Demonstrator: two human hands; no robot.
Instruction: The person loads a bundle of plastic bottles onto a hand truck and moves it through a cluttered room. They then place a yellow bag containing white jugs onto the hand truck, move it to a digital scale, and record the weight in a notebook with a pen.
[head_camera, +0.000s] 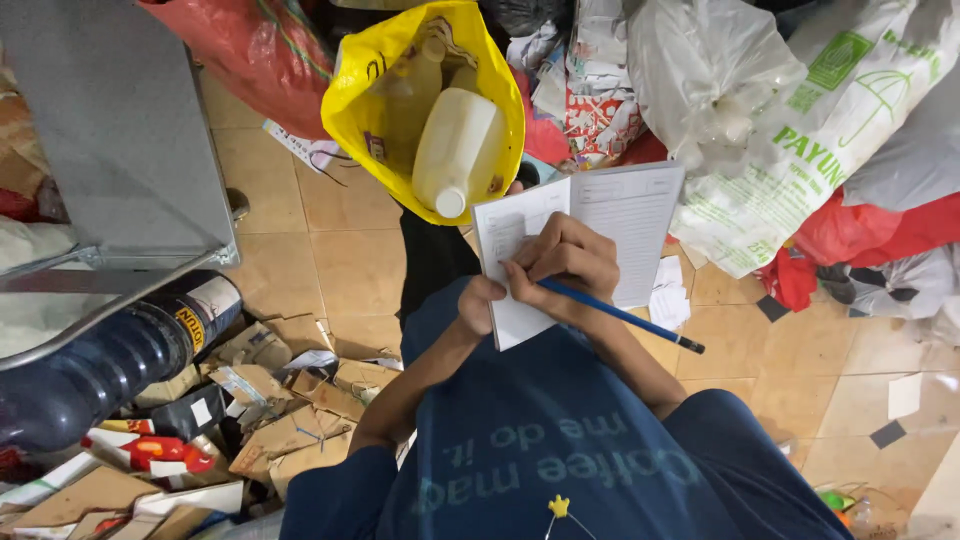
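An open white notebook is held up in front of my chest. My left hand grips its lower left corner from beneath. My right hand rests on the left page, fingers closed around a blue pen whose tip touches the paper; the pen's dark end points down to the right. Just beyond the notebook, a yellow plastic bag stands open on the floor with a white plastic jug and other pale bottles inside.
A grey metal platform fills the upper left, with a large dark blue bottle below it. Torn cardboard scraps litter the tiled floor at the lower left. White printed sacks and red bags pile up behind.
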